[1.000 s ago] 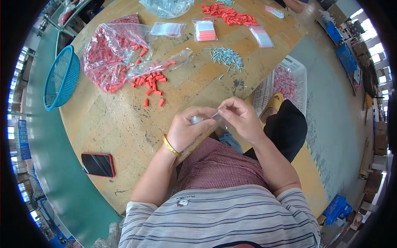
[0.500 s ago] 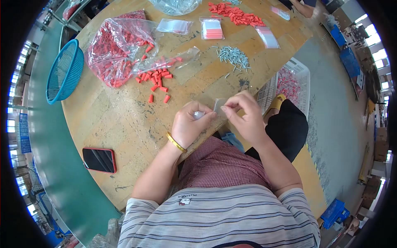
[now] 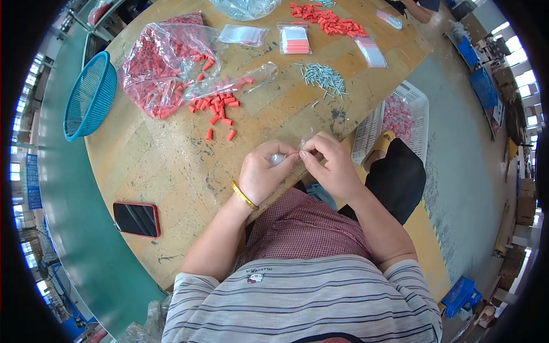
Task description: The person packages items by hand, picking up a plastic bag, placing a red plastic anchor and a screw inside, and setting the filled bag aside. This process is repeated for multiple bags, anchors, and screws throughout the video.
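Observation:
My left hand (image 3: 258,173) is closed in a pinch at the table's front edge. My right hand (image 3: 334,170) meets it, thumb and forefinger pinched too, so the fingertips of both nearly touch. Between them is a small clear plastic bag (image 3: 306,140), its upper part showing above the fingers and the rest hidden. Something whitish and shiny (image 3: 276,159) shows inside the curl of my left hand. Beyond the hands lie loose red cone-shaped caps (image 3: 217,108) and a pile of small silvery screws (image 3: 323,79).
A large clear bag of red caps (image 3: 154,71) lies at the back left near a blue basket (image 3: 90,97). Stacks of small bags (image 3: 294,40) and more red caps (image 3: 329,20) are farther back. A phone (image 3: 136,219) lies left. A white crate (image 3: 420,103) stands below the table's right edge.
My right hand has moved left and closed up to my left fingertips. The clear bag, flat and spread between the hands before, is now mostly hidden by the fingers.

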A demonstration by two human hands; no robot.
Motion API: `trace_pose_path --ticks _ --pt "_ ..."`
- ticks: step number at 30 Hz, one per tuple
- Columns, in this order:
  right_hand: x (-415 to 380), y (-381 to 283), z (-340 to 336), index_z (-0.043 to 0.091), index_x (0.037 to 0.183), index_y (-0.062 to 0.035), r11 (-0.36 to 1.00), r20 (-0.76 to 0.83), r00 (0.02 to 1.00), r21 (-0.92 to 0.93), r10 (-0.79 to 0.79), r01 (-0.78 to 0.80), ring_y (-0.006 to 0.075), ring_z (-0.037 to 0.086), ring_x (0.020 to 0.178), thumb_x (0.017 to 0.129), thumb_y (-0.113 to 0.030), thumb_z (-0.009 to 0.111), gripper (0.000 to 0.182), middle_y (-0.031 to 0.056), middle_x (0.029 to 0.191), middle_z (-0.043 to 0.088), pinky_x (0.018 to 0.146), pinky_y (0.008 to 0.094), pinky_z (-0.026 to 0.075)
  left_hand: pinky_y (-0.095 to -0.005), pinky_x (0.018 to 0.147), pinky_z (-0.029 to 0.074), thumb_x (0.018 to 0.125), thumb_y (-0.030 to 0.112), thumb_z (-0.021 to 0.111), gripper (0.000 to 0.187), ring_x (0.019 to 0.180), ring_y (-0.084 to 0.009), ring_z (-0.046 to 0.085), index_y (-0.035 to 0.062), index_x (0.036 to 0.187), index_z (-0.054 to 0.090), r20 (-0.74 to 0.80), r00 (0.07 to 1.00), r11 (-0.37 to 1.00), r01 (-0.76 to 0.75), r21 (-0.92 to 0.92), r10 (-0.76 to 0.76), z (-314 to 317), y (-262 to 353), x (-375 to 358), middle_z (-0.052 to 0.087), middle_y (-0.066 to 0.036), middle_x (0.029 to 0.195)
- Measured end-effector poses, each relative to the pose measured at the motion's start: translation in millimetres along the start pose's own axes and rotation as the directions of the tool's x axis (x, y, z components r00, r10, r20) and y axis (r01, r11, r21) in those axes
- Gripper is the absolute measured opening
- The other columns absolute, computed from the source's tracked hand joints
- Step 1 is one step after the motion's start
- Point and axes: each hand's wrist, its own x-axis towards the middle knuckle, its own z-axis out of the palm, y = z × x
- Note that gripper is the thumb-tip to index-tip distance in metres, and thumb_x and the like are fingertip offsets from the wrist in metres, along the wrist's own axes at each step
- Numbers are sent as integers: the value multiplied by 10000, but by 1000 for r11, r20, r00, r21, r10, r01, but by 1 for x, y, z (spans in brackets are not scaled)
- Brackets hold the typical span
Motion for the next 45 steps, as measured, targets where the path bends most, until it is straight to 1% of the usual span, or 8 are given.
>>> trace_pose_path --ticks 3,12,16,22,30,33,36,45 --pt "-1 3 5 559 847 -33 999 -48 998 -44 -29 27 295 568 780 818 -32 651 97 101 807 558 706 393 453 -299 657 499 856 149 716 146 704 -154 624 12 897 684 -7 988 979 155 -132 -157 0 6 -1 666 -77 784" --pt "-11 1 26 546 835 -23 999 -179 983 17 -25 29 268 546 735 800 7 629 96 97 792 533 658 358 447 -279 615 491 857 135 670 125 668 -119 617 13 885 670 -199 971 990 118 -72 -130 4 1 2 655 -71 730" --pt "-11 0 25 547 843 -18 987 -140 983 127 115 -98 206 528 682 834 -5 612 67 81 787 529 622 322 432 -248 620 480 887 132 687 127 693 -60 578 18 922 645 -172 985 998 -6 67 18 3 3 1 636 -12 757" --pt "-7 0 22 543 852 -34 894 -52 946 346 320 -283 21 423 690 936 -26 564 88 -55 740 451 593 212 354 -325 680 513 838 65 663 146 745 -238 639 62 983 676 -71 948 911 -275 307 310 0 3 0 639 -97 836" --pt "10 7 11 597 917 -15 931 -23 965 272 260 -245 70 507 697 925 -21 586 14 -4 794 559 654 230 423 -414 712 520 828 143 692 123 806 -326 641 86 937 685 -36 957 909 -261 325 288 -5 -3 -2 647 -113 868" --pt "61 -24 9 626 970 -12 978 36 982 -99 -183 186 176 590 753 891 -40 617 84 59 882 623 710 299 487 -419 715 522 828 133 692 98 811 -326 649 93 917 692 40 959 894 -278 351 282 -6 -8 -6 662 -111 883" --pt "102 -16 39 659 979 -51 708 408 716 -203 -567 676 260 625 865 817 -83 627 168 84 1009 624 807 357 525 -417 718 526 819 122 700 102 813 -326 656 92 916 702 150 928 883 -371 288 341 2 -10 -5 671 -115 880" --pt "139 13 88 587 767 -66 354 562 430 -245 -707 903 247 636 789 786 -140 584 76 79 796 584 676 388 546 -381 737 536 811 132 731 131 810 -318 667 43 905 715 168 945 911 -318 261 282 -6 7 -1 690 -134 896"
